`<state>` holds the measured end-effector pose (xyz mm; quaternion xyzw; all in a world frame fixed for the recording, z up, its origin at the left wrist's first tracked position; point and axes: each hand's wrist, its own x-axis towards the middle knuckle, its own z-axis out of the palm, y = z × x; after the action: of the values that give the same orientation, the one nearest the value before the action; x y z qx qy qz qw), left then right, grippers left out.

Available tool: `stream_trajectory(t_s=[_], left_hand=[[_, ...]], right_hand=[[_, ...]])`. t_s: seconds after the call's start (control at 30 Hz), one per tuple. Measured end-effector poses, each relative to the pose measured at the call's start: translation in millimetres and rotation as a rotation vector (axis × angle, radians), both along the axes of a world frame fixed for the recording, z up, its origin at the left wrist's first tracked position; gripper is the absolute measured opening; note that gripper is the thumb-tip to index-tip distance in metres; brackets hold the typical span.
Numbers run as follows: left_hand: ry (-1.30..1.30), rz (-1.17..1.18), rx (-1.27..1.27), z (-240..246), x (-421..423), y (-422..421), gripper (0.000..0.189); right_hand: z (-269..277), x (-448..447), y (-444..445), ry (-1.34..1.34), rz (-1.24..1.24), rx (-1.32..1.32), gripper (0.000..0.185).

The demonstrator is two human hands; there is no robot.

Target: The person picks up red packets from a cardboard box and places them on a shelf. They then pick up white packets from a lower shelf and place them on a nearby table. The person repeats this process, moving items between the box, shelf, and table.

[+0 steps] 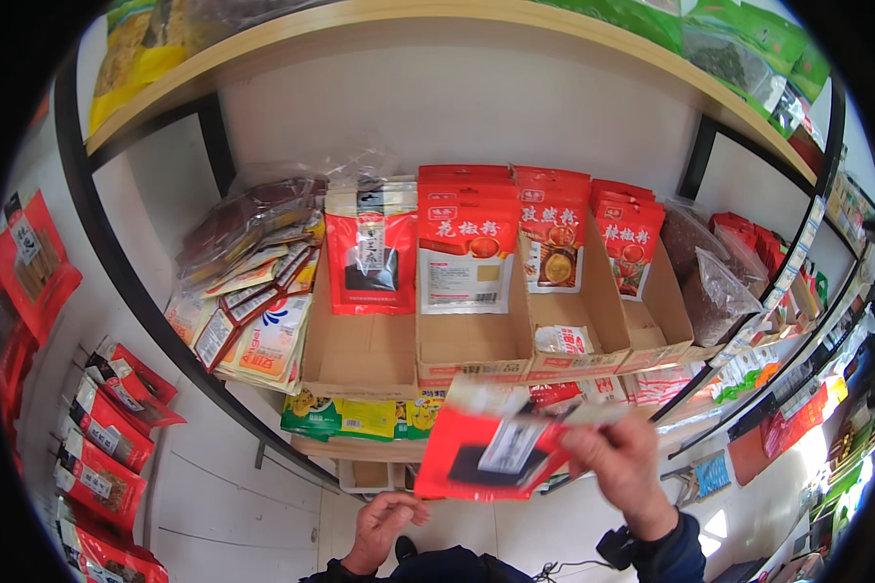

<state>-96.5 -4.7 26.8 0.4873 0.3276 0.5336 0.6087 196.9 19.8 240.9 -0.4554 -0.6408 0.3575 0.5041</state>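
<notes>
My right hand (620, 466) grips the upper right corner of a red plastic packet (445, 470). The packet is tilted and slightly blurred, and dark contents show through its window beside a white label. Just off its lower left corner is my left hand (388, 521), holding nothing, with its fingers loosely bent. Beyond my hands, a similar red packet with a dark window (372, 280) stands at the front of a row in an open cardboard box (361, 357). To its right, red spice packets (467, 248) stand in another cardboard box (474, 335).
Further right, two boxes hold red seasoning packets (554, 240) and chili powder packets (629, 251). Flat sachets (262, 299) lie piled at the left. A black metal post (127, 255) bounds that side, with red packets (102, 474) hanging beyond. A wooden shelf (437, 16) runs above.
</notes>
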Motion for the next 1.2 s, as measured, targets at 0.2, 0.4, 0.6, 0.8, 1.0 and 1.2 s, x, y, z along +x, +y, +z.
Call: stream_trajectory(t_s=[0.2,0.4,0.6,0.8,1.0,1.2], left_hand=[[-0.01,0.089,-0.073,-0.2,-24.0,2.2,0.011],[0.007,0.133,-0.127,-5.5,-55.8,11.7,0.01],[-0.005,0.13,-0.14,-8.5,-83.7,25.9,0.01],[-0.034,0.102,-0.143,-11.0,-102.0,38.4,0.01],[-0.035,0.091,-0.16,-14.0,-112.1,47.0,0.01],[-0.029,0.074,-0.188,-15.2,-114.0,55.4,0.012]], right_hand=[[60.6,-56.8,47.0,0.242,-0.031,0.133,0.026],[76.1,-108.3,98.1,0.141,-0.061,0.118,0.026],[70.5,-140.0,141.7,-0.081,-0.031,0.1,0.024],[62.5,-154.7,171.5,-0.267,-0.022,0.037,0.024],[60.0,-155.5,184.9,-0.274,-0.096,-0.117,0.026],[50.2,-148.0,187.0,-0.281,-0.155,0.122,0.032]])
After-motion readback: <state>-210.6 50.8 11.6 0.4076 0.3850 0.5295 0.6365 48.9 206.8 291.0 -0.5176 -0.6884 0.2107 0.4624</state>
